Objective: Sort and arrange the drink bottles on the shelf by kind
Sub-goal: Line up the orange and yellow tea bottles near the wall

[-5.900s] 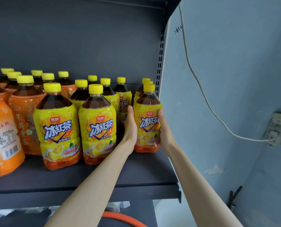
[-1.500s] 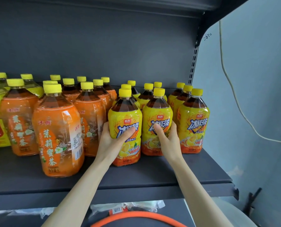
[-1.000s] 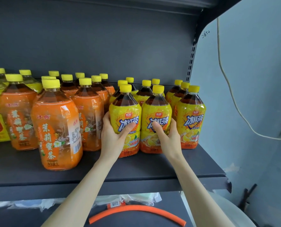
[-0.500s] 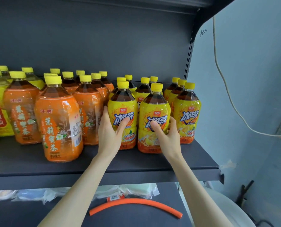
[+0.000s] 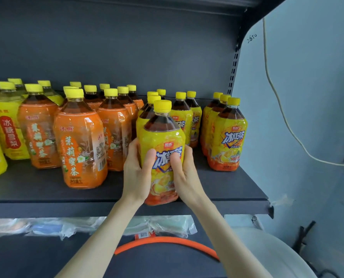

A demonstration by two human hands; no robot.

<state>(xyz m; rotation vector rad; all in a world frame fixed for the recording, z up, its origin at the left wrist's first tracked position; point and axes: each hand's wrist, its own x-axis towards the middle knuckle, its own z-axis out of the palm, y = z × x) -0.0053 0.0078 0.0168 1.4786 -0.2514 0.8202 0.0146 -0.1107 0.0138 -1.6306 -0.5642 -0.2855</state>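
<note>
A yellow-labelled iced tea bottle (image 5: 161,135) with a yellow cap is at the front edge of the dark shelf (image 5: 36,189). My left hand (image 5: 136,171) grips its left side and my right hand (image 5: 184,173) grips its right side, thumbs on the label. More yellow iced tea bottles (image 5: 228,135) stand in rows behind and to the right. Orange-labelled tea bottles (image 5: 80,141) fill the middle left. Pale yellow pear drink bottles (image 5: 7,129) stand at the far left.
A slotted shelf upright (image 5: 232,77) borders the right end. A white cable (image 5: 277,93) hangs on the blue wall. The lower shelf holds plastic-wrapped packs (image 5: 163,224) and an orange curved tube (image 5: 167,242). A white rounded object (image 5: 271,251) sits at the lower right.
Both hands have closed round one front iced tea bottle and drawn it forward to the shelf's front edge, leaving a gap in the front row. The view has shifted slightly.
</note>
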